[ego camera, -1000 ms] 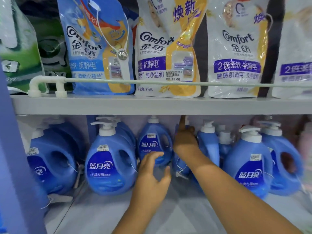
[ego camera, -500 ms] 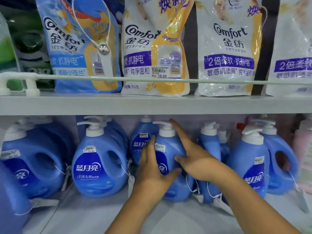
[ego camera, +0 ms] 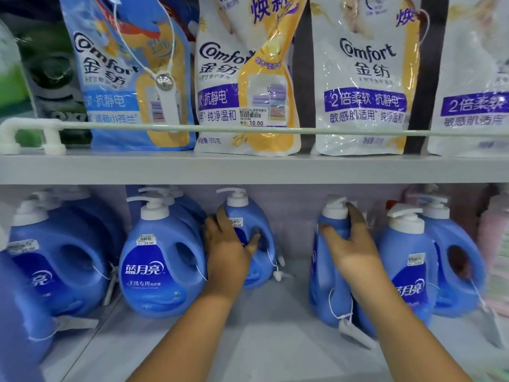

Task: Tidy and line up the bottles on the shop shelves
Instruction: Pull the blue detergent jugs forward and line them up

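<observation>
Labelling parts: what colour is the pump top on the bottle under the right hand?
White pump top on a blue bottle; head view, the only one.

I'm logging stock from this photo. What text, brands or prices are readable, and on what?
"Comfort 金纺": blue pouch, yellow pouch, white pouch.
"2倍柔软·抗静电": white pouch.
"10.00": yellow pouch's sticker.
"蓝月亮", "25.00": front blue bottle.
Bottles under the left hand and right hand: stickers too blurred.
</observation>
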A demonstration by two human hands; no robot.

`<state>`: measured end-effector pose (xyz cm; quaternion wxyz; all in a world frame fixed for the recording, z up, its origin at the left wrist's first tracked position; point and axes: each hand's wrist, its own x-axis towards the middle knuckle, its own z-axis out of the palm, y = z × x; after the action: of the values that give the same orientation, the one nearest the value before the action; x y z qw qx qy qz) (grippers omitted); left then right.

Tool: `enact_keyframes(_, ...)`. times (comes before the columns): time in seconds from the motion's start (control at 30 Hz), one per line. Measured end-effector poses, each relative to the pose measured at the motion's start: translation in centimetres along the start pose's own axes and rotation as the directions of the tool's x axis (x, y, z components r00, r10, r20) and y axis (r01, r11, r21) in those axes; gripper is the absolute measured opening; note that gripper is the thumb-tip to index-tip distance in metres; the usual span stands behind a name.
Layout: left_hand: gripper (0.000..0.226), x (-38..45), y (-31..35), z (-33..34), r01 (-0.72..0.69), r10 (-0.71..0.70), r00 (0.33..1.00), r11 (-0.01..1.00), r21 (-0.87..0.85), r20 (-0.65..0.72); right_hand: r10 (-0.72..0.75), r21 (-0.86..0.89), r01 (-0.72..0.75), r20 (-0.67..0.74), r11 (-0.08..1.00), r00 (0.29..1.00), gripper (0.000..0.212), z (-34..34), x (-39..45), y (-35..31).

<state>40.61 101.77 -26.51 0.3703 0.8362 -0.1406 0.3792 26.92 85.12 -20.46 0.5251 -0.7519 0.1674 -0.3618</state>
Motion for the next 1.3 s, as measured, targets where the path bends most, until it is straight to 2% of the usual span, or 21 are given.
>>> enact_keyframes(0.07,0.091,0.2,-0.4,0.1,-0.032,0.033,0.999,0.999,0.034,-0.02,-0.018,0.011,0.017,0.043,1.0,0.999,0.03,0.3,0.9,-0.3)
enact_keyframes(0.13,0.092,0.1,-0.6,0.1,-0.034,0.035,0.999,0.999,0.036,-0.015,-0.037,-0.079,0.041,0.047,0.996,0.998,0.025,0.8,1.2,-0.1)
enact_keyframes(0.2,0.094,0.0,-0.2,-0.2,-0.022,0.021,0.999,0.999,0.038,0.024,-0.08,-0.175,0.087,0.049,0.981,0.996,0.032,1.6,0.8,0.2)
enact_keyframes(0.27,0.09,-0.4,0.5,-1.2,0.014,-0.01,0.996,0.999,-0.049,0.091,-0.135,-0.238,0.151,0.084,0.959,0.987,0.038,2.5,-0.2,0.5)
enact_keyframes(0.33,0.071,-1.5,1.0,-3.2,0.067,-0.032,0.989,0.97,-0.236,0.147,-0.163,-0.272,0.195,0.135,0.942,0.977,0.046,3.2,-1.6,0.5)
enact_keyframes(0.37,0.058,-2.4,0.9,-4.6,0.049,-0.008,0.991,0.95,-0.31,0.133,-0.173,-0.25,0.212,0.171,0.945,0.97,0.049,3.6,-2.2,0.3)
enact_keyframes(0.43,0.038,-4.0,-0.2,-8.1,-0.065,0.076,0.997,0.919,-0.39,0.013,-0.158,-0.148,0.197,0.243,0.969,0.957,0.053,4.4,-2.7,-0.3)
enact_keyframes(0.5,0.029,-4.6,-1.9,-11.3,-0.138,0.086,0.983,0.926,-0.35,-0.16,-0.097,-0.045,0.117,0.316,0.992,0.944,0.052,5.0,-2.4,-1.0)
enact_keyframes(0.57,0.024,-4.2,-3.9,-13.3,-0.069,0.0,0.965,0.965,-0.252,-0.262,-0.07,-0.056,0.091,0.295,0.994,0.953,0.05,5.9,-2.0,-1.5)
enact_keyframes(0.63,0.033,-3.4,-5.7,-13.9,0.069,-0.12,0.961,0.977,-0.202,-0.249,-0.149,-0.213,0.181,0.156,0.96,0.976,0.061,7.1,-2.3,-1.7)
enact_keyframes(0.7,0.047,-3.0,-7.1,-13.7,0.218,-0.257,0.956,0.945,-0.242,-0.144,-0.252,-0.336,0.272,0.104,0.902,0.962,0.065,8.2,-2.9,-1.6)
enact_keyframes(0.83,0.056,-2.3,-9.1,-12.7,0.37,-0.388,0.922,0.87,-0.325,0.012,-0.196,-0.221,0.233,0.176,0.947,0.965,0.055,8.8,-2.2,-1.5)
enact_keyframes(0.97,0.094,-1.2,-9.4,-12.0,0.439,-0.445,0.894,0.848,-0.298,0.05,-0.209,0.004,0.213,0.197,0.977,0.958,0.037,8.6,-0.9,-1.2)
enact_keyframes(1.03,0.099,-1.5,-9.6,-11.5,0.433,-0.443,0.896,0.854,-0.289,0.035,-0.246,0.147,0.209,0.311,0.967,0.918,0.025,7.8,-0.5,-0.9)
enact_keyframes(1.07,0.101,-1.8,-9.7,-11.3,0.433,-0.445,0.895,0.855,-0.285,0.024,-0.248,0.195,0.183,0.397,0.964,0.884,0.012,7.0,-0.1,-0.9)
enact_keyframes(1.1,0.104,-2.0,-9.7,-11.1,0.436,-0.451,0.892,0.853,-0.286,0.014,-0.237,0.221,0.142,0.497,0.965,0.835,0.009,6.0,0.1,-1.3)
enact_keyframes(1.17,0.106,-2.3,-10.1,-10.9,0.433,-0.454,0.891,0.849,-0.303,0.001,-0.21,0.213,0.091,0.651,0.973,0.729,0.03,4.1,0.5,-1.9)
enact_keyframes(1.2,0.105,-2.4,-10.2,-10.8,0.426,-0.45,0.893,0.848,-0.314,-0.003,-0.181,0.18,0.078,0.673,0.981,0.718,0.034,3.5,0.5,-2.4)
enact_keyframes(1.23,0.104,-2.4,-10.2,-10.8,0.42,-0.445,0.896,0.848,-0.323,-0.004,-0.157,0.158,0.073,0.624,0.985,0.766,0.031,3.2,0.1,-3.1)
enact_keyframes(1.27,0.103,-2.4,-10.2,-10.8,0.411,-0.438,0.899,0.849,-0.331,-0.007,-0.121,0.098,0.079,0.561,0.992,0.819,0.02,3.3,-0.2,-3.4)
enact_keyframes(1.3,0.102,-2.4,-10.2,-10.8,0.4,-0.429,0.903,0.852,-0.339,-0.011,-0.071,-0.018,0.094,0.51,0.995,0.857,0.028,3.6,-0.7,-3.8)
